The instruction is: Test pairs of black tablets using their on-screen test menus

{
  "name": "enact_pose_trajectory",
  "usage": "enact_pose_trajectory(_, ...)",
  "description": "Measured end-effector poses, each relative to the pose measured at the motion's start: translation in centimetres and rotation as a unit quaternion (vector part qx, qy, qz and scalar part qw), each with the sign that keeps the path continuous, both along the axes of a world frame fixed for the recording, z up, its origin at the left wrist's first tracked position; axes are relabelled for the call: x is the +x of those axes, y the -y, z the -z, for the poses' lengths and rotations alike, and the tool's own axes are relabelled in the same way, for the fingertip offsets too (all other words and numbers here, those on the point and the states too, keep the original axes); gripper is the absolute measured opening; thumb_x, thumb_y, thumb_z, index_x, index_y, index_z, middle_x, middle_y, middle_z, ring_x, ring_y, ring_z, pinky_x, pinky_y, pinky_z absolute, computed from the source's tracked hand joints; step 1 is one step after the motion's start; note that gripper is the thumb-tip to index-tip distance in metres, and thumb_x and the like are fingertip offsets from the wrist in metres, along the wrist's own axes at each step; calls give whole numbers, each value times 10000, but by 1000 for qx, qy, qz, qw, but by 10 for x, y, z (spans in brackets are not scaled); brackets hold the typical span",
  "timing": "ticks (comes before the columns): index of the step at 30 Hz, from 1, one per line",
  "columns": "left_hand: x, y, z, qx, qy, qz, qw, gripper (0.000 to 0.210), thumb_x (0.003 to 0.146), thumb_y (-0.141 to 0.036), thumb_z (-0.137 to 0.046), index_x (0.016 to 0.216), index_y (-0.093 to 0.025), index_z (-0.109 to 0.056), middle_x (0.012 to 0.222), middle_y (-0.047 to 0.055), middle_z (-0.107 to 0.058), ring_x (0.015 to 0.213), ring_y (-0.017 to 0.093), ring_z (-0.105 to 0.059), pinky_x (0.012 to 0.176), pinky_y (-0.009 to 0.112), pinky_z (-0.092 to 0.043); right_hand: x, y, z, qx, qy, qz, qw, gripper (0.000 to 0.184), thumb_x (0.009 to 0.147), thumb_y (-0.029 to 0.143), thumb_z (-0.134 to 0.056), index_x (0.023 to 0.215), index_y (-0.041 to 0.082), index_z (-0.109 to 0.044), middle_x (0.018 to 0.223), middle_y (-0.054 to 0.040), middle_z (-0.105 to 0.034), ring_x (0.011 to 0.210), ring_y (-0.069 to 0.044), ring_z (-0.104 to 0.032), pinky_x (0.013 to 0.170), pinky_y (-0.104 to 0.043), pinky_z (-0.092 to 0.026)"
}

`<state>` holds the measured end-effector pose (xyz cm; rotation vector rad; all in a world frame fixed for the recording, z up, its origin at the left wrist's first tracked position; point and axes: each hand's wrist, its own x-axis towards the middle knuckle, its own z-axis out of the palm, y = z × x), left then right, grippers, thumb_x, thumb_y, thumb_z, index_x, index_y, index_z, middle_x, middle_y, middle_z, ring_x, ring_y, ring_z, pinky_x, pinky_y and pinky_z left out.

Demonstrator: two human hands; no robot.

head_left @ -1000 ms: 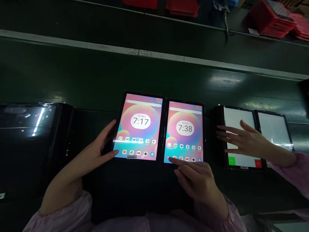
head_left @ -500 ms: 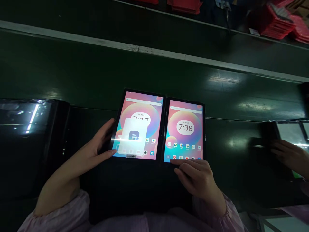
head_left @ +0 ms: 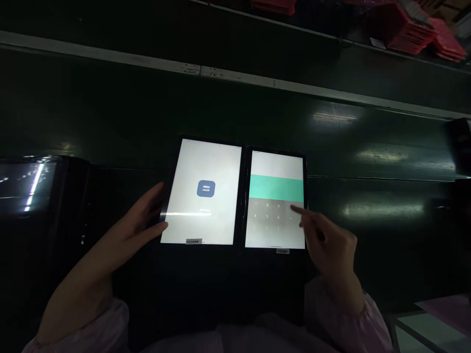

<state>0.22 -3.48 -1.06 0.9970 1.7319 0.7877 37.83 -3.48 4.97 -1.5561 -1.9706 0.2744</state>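
Note:
Two tablets lie side by side, upright to me, with their screens lit. On the left tablet [head_left: 200, 162] there is a white screen with a blue equals-sign icon, and a barcode label sits at its lower edge. My left hand [head_left: 138, 223] grips its left edge, thumb on the front near the lower corner; its other fingers are partly hidden. A calculator layout with a green band shows on the right tablet [head_left: 274, 189]. My right hand [head_left: 327, 240] holds nothing; its index finger points at the right side of the keypad, the other fingers curled. Contact is unclear.
Dark glossy devices [head_left: 27, 189] lie at the left. A pale metal rail [head_left: 239, 76] crosses the dark green bench [head_left: 147, 113]. Red packets [head_left: 412, 32] are stacked at the far right. A purple sleeve [head_left: 449, 309] shows at lower right, beside a pale panel.
Both screens went from the home screen to a calculator app or its opening icon. My right hand moved up and right from the right tablet's bottom edge. Another person's hand left the right side.

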Motion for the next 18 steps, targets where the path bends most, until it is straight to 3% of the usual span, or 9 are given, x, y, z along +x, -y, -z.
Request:
enact_pose_trajectory(2, 9, -4, -8, -14, -10, -51, 999, 950, 599, -741, -910, 1438, -340, -716, 1699, 31, -525, 1621, 452, -368, 1147, 563, -562, 9, -10, -3, 17, 39, 47, 998, 348, 1105, 291, -542, 986, 190, -853, 532, 30, -660, 353, -65, -388, 370, -214, -308)
enact_pose_trajectory(3, 13, -6, -11, -18, -15, -71, 997, 918, 595, -757, -902, 1397, -338, -745, 1674, 30, -557, 1616, 440, -382, 1146, 551, -568, 11, -14, -4, 22, 48, 51, 997, 358, 1104, 286, -536, 982, 167, -850, 556, 23, -681, 359, -57, -382, 379, -209, -300)
enact_pose_trajectory(6, 20, -9, -16, -21, -20, -106, 994, 872, 554, -798, -891, 1286, -332, -806, 1562, 37, -667, 1597, 424, -421, 1160, 537, -565, 7, -23, -1, 19, 46, 35, 998, 394, 1098, 246, -512, 855, 139, -803, 828, -67, -837, 375, -36, -397, 393, -206, -312)
enact_pose_trajectory(9, 21, -10, -15, -5, -15, -117, 993, 797, 561, -813, -870, 1201, -339, -839, 1443, 39, -747, 1569, 429, -463, 1169, 559, -560, 0, -25, 4, -12, 36, 10, 999, 404, 1102, 249, -485, 828, 150, -764, 987, -114, -863, 372, -36, -391, 412, -207, -351)
enact_pose_trajectory(11, 22, -11, -14, 2, -13, -130, 991, 724, 592, -789, -863, 1164, -344, -849, 1369, 34, -784, 1512, 422, -537, 1167, 568, -563, -1, -26, 6, -34, 34, -4, 999, 409, 1102, 269, -476, 817, 158, -748, 998, -118, -864, 359, -36, -365, 412, -209, -355)
enact_pose_trajectory(15, 29, -15, -18, 1, -5, -168, 986, 680, 551, -761, -883, 1070, -321, -864, 1194, 35, -839, 1300, 410, -708, 1155, 594, -571, 7, -26, 6, -21, 24, 56, 998, 417, 1072, 253, -509, 688, 175, -652, 984, -108, -865, 360, -30, -349, 382, -206, -285)
enact_pose_trajectory(18, 34, -16, -20, 19, 3, -179, 984, 685, 506, -762, -915, 1011, -303, -861, 1117, 38, -851, 1227, 422, -741, 1157, 656, -551, 7, -24, 7, -20, 15, 65, 998, 407, 1060, 243, -520, 679, 175, -646, 958, -104, -864, 368, -29, -338, 383, -206, -283)
